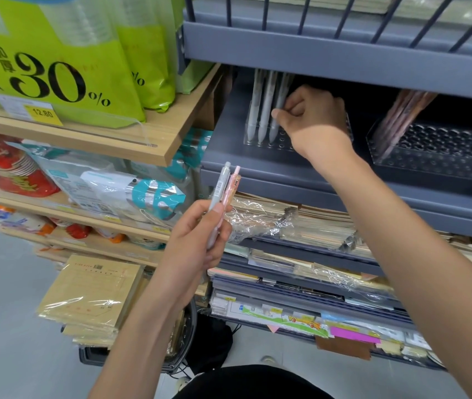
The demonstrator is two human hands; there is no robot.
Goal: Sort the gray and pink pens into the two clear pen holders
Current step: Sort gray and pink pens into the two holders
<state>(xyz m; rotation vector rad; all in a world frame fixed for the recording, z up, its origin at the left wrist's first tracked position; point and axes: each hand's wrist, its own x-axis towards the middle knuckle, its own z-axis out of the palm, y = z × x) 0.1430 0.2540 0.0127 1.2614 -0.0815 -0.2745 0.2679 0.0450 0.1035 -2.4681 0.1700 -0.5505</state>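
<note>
Head camera gives me both hands, well apart. My left hand, at lower centre, is clamped on two pens held upright side by side: a gray pen and a pink pen touching it on the right, both tops rising above the fingers. My right hand reaches into the gray shelf at upper centre. Its fingers are curled and the thumb lies across the front of the rightmost of the gray pens, pinching it.

Those pens stand tilted in the left clear holder, and my wrist covers that holder's right half. The right clear holder sits apart at the right edge, with a leaning bunch of pink pens in its left end. The upper shelf lip hangs low over both holders, hides the pens' tops and throws the back of the bay into shadow.

Plastic-wrapped notebooks are stacked on the tiers just below. At upper left, green packs stand on a wooden shelf behind a yellow price tag. Brown envelopes lie at lower left.
</note>
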